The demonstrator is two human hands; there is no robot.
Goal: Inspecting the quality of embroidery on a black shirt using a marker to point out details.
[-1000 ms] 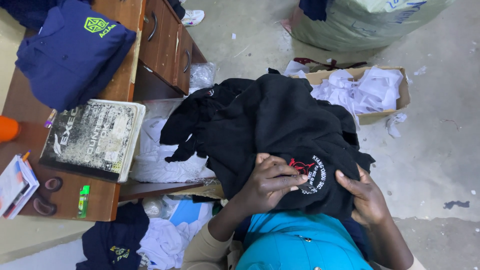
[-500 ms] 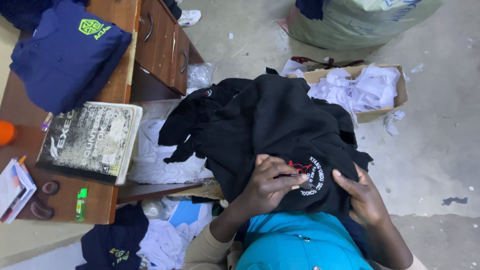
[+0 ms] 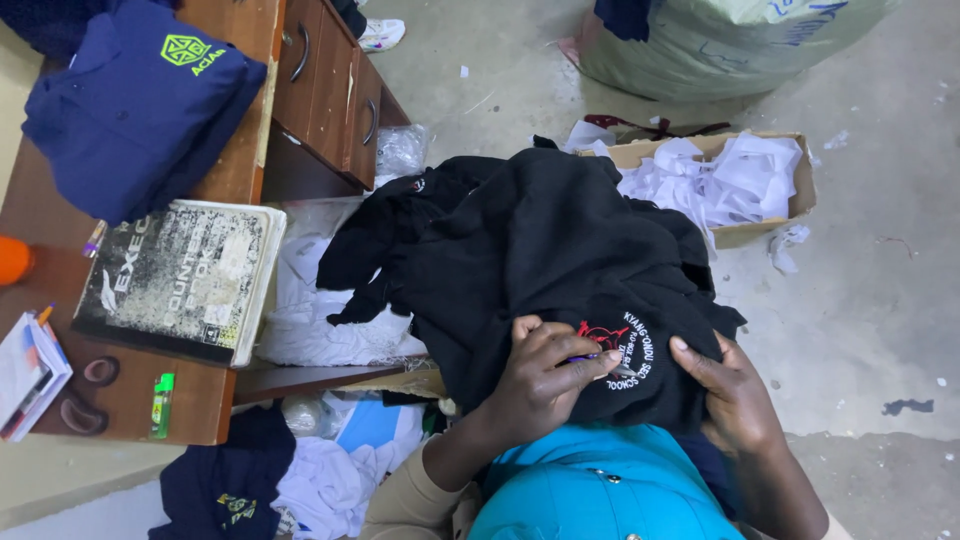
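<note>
Black sweater [image 3: 540,260] is piled on my lap, hanging over toward the open drawer of the counter [image 3: 130,400]. The bit that matters is the stitched badge [image 3: 620,350], right at the near edge between both hands.

Left hand [image 3: 545,375] has a closed grip on a thin purple-handled tool [image 3: 590,357], tip sitting on the badge. Can't tell what's on the business end, too small. Right hand [image 3: 735,390] isn't gripping anything, just fingers flat and thumb pressing the cloth down beside the badge.

My take on doing this bit properly:
- keep the right hand pulling the cloth taut, a slack knit will bunch under the tip
- short, shallow strokes with the tool, staying on the thread and not digging into the sweater itself
- keep the right thumb out of the tool's line, it's very near
- work one edge of the badge at a time

Around it: a box [image 3: 800,190] of white scraps on the floor just past the sweater, a worn book [image 3: 180,280] and a navy shirt [image 3: 140,105] on the counter, well out of the way.
</note>
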